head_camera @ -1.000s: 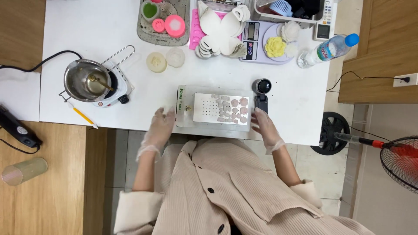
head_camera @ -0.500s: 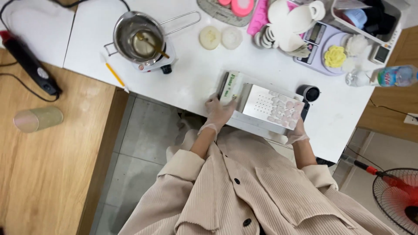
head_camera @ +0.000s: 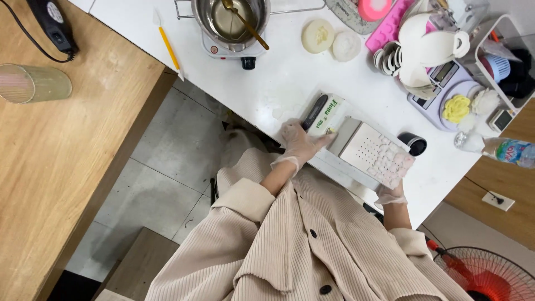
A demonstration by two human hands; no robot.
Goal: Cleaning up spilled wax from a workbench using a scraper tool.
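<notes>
White perforated mould tray (head_camera: 374, 154) sits tilted at the near edge of the white table (head_camera: 278, 78), its right part filled with pale pink round pieces. It rests on a grey flat base that sticks out toward the person.

Just left of the tray: small white-and-green printed box (head_camera: 329, 115), oblong, lying flat, touching the tray's left end. A black pen-shaped tool (head_camera: 314, 111) lies along its left side.

Left hand (head_camera: 298, 140), in a thin clear glove, lies flat with fingers loosely spread, fingertips on the box's near corner; holds nothing. Forearm comes up from a beige ribbed sleeve.

Right hand (head_camera: 390, 194), also gloved, is at the tray's near right corner, mostly hidden under the tray edge. Can't tell whether it grips the tray or just touches it.

Around:
- black round lid (head_camera: 415, 144) just beyond the tray's right end
- lilac kitchen scale (head_camera: 446, 89) with a yellow flower-shaped piece (head_camera: 456, 107) on it
- stack of white cups and moulds (head_camera: 421, 47) behind
- plastic bottle (head_camera: 510, 150) at far right
- two pale round discs (head_camera: 331, 40)
- steel pot (head_camera: 229, 19) on a small white hotplate, gold spoon inside
- yellow pencil (head_camera: 169, 49) near the table's left edge

On the wooden side table: ribbed glass tumbler (head_camera: 32, 83) lying on its side.
</notes>
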